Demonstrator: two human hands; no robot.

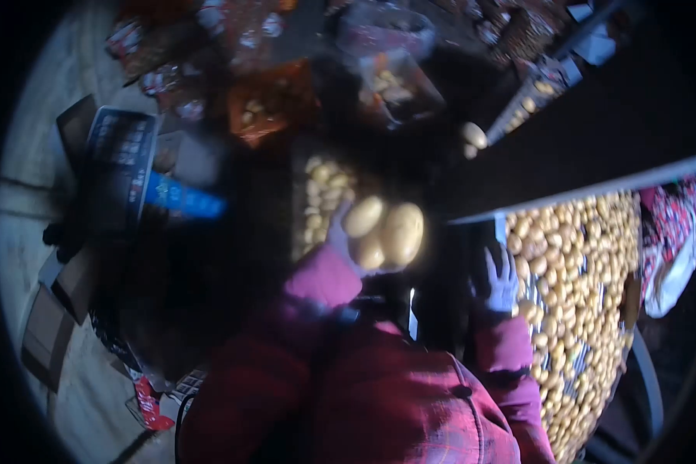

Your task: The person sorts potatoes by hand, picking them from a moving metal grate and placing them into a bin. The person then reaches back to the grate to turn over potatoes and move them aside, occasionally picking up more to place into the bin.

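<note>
Several pale yellow potatoes rest in my left hand, which is gloved and curled around them in front of my body. Just beyond and to the left of that hand lies a container of potatoes, partly in shadow. My right hand, also gloved, has its fingers spread at the left edge of a wide bed of potatoes. Nothing shows in its grasp. Both sleeves are pinkish purple.
A dark panel with a pale edge spans the upper right. Orange bag and clear bag of potatoes stand ahead. At left are a blue-and-white box and cardboard. Another person's patterned sleeve shows at far right.
</note>
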